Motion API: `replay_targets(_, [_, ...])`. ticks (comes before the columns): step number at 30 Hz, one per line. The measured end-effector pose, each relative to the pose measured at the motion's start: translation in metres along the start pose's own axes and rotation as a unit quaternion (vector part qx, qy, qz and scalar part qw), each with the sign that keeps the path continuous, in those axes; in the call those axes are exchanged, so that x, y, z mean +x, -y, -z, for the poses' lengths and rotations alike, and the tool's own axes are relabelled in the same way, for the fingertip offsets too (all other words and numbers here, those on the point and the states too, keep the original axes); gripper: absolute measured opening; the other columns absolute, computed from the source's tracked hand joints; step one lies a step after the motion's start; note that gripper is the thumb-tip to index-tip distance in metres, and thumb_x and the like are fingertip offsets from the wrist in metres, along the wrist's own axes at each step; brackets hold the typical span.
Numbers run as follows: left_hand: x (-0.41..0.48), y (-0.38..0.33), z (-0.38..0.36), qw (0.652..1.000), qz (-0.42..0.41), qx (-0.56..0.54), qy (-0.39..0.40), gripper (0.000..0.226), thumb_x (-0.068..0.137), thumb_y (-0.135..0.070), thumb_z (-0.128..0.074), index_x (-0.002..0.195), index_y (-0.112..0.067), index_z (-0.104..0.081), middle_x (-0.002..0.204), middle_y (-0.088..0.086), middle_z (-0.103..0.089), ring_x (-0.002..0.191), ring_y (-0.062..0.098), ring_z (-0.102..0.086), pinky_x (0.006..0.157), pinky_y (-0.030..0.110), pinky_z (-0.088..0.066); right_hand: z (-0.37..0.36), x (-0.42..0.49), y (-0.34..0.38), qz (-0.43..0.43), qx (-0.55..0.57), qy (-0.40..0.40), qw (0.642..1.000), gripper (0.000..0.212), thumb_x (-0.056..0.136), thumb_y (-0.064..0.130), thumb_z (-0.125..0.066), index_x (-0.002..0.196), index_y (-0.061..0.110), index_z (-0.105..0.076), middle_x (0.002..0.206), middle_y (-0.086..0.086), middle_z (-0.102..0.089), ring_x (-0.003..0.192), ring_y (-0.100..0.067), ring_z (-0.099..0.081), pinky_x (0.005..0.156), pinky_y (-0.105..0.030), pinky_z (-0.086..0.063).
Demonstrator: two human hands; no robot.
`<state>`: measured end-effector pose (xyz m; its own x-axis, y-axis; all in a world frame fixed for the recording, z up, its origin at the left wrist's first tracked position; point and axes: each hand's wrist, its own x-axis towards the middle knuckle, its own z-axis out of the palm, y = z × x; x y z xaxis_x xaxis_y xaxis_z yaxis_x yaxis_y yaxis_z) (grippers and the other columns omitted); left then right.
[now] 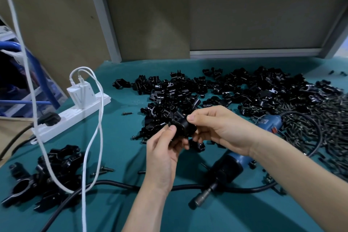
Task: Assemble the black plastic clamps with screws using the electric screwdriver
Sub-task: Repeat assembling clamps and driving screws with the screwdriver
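Both of my hands hold one black plastic clamp point(181, 125) above the teal table. My left hand point(163, 149) pinches its lower left edge with thumb and fingers. My right hand point(216, 128) grips its right side, thumb on top. Behind the clamp spreads a large pile of loose black clamp parts point(216, 88). A heap of dark screws point(320, 118) lies at the right. The blue and black electric screwdriver point(227, 167) lies on the table under my right wrist, its bit pointing toward me.
Several assembled clamps point(50, 171) sit at the near left. A white power strip point(71, 117) with chargers and white cables point(92, 137) lies left of centre. A black cord point(120, 184) runs across the near table. Loose screws point(127, 113) are scattered about. Board panels stand behind.
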<state>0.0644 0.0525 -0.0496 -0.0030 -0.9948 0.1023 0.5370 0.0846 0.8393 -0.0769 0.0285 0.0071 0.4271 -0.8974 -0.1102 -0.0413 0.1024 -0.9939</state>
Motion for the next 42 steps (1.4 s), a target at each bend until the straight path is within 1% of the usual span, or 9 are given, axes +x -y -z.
replay_targets(5, [0.000, 0.000, 0.001, 1.000, 0.002, 0.001, 0.015, 0.028, 0.080, -0.017, -0.051, 0.078, -0.016, -0.079, 0.075, 0.005, -0.070, 0.059, 0.009, -0.057, 0.055, 0.021, -0.049, 0.000, 0.000, -0.001, 0.011, -0.013, -0.007, 1.000, 0.027, 0.077, 0.030, -0.063, 0.083, 0.005, -0.071, 0.079, -0.014, -0.064, 0.063, -0.013, -0.059, 0.058, -0.018, -0.050])
replay_targets(9, [0.000, -0.001, 0.001, 1.000, 0.007, 0.004, 0.013, 0.026, 0.081, -0.024, -0.053, 0.081, -0.017, -0.078, 0.078, 0.005, -0.070, 0.063, 0.009, -0.057, 0.056, 0.020, -0.049, 0.000, 0.000, -0.004, 0.012, -0.017, -0.009, 1.000, 0.021, 0.087, 0.022, -0.060, 0.083, 0.004, -0.069, 0.078, -0.013, -0.066, 0.064, -0.015, -0.060, 0.059, -0.019, -0.051])
replay_targets(14, [-0.001, -0.002, -0.003, 1.000, 0.027, 0.007, -0.004, 0.020, 0.070, -0.035, -0.084, 0.080, -0.019, -0.077, 0.072, 0.003, -0.069, 0.053, 0.006, -0.054, 0.049, 0.015, -0.045, -0.006, 0.000, -0.006, 0.017, -0.011, -0.041, 0.999, 0.016, 0.093, 0.016, -0.058, 0.085, 0.004, -0.064, 0.071, -0.006, -0.066, 0.063, -0.017, -0.061, 0.058, -0.021, -0.052])
replay_targets(20, [-0.001, -0.001, -0.004, 0.998, 0.051, -0.019, 0.020, 0.021, 0.066, -0.030, -0.073, 0.086, -0.025, -0.079, 0.080, -0.004, -0.073, 0.059, 0.002, -0.059, 0.056, 0.015, -0.051, -0.003, -0.002, 0.000, -0.015, 0.012, -0.067, 0.998, 0.013, 0.091, 0.017, -0.063, 0.091, 0.007, -0.053, 0.077, 0.000, -0.062, 0.058, -0.018, -0.061, 0.052, -0.023, -0.053])
replay_targets(24, [-0.003, -0.001, -0.008, 0.996, 0.072, -0.045, 0.018, 0.026, 0.072, -0.022, -0.068, 0.097, -0.013, -0.068, 0.082, -0.001, -0.070, 0.062, 0.007, -0.062, 0.058, 0.018, -0.054, 0.010, -0.003, 0.007, -0.057, 0.003, -0.040, 0.998, 0.011, 0.088, 0.018, -0.066, 0.089, 0.009, -0.061, 0.082, -0.001, -0.063, 0.060, -0.021, -0.065, 0.054, -0.024, -0.053])
replay_targets(29, [-0.006, -0.002, -0.014, 0.997, 0.067, -0.016, 0.019, 0.030, 0.074, -0.027, -0.065, 0.104, -0.019, -0.067, 0.080, -0.009, -0.067, 0.057, 0.003, -0.050, 0.053, 0.013, -0.045, 0.018, -0.001, 0.010, -0.050, 0.007, 0.001, 0.999, 0.009, 0.086, 0.014, -0.067, 0.079, 0.012, -0.072, 0.074, 0.005, -0.070, 0.064, -0.017, -0.067, 0.059, -0.024, -0.055])
replay_targets(34, [-0.008, 0.001, -0.012, 0.990, 0.095, -0.081, 0.060, 0.030, 0.085, -0.023, -0.055, 0.111, -0.019, -0.070, 0.102, 0.003, -0.072, 0.075, 0.010, -0.066, 0.069, 0.022, -0.056, 0.021, -0.003, 0.012, -0.033, 0.005, 0.004, 0.999, 0.014, 0.091, 0.009, -0.062, 0.080, 0.011, -0.069, 0.068, 0.008, -0.071, 0.058, -0.006, -0.065, 0.058, -0.018, -0.053])
replay_targets(38, [-0.009, 0.003, -0.014, 0.995, 0.080, 0.007, 0.054, 0.037, 0.084, -0.029, -0.054, 0.116, -0.014, -0.064, 0.098, 0.009, -0.074, 0.076, 0.019, -0.072, 0.064, 0.023, -0.058, 0.029, -0.011, 0.013, -0.034, -0.005, -0.014, 0.999, 0.010, 0.091, 0.007, -0.062, 0.084, 0.011, -0.067, 0.075, 0.004, -0.070, 0.058, -0.007, -0.062, 0.055, -0.018, -0.051])
replay_targets(42, [-0.009, 0.010, -0.018, 0.995, 0.040, 0.093, 0.015, 0.024, 0.079, -0.034, -0.057, 0.093, -0.028, -0.076, 0.082, -0.005, -0.073, 0.057, 0.006, -0.062, 0.052, 0.017, -0.052, 0.030, -0.024, 0.008, 0.022, -0.120, -0.071, 0.990, 0.007, 0.090, 0.011, -0.066, 0.086, 0.016, -0.066, 0.077, 0.000, -0.066, 0.058, -0.010, -0.062, 0.047, -0.017, -0.042])
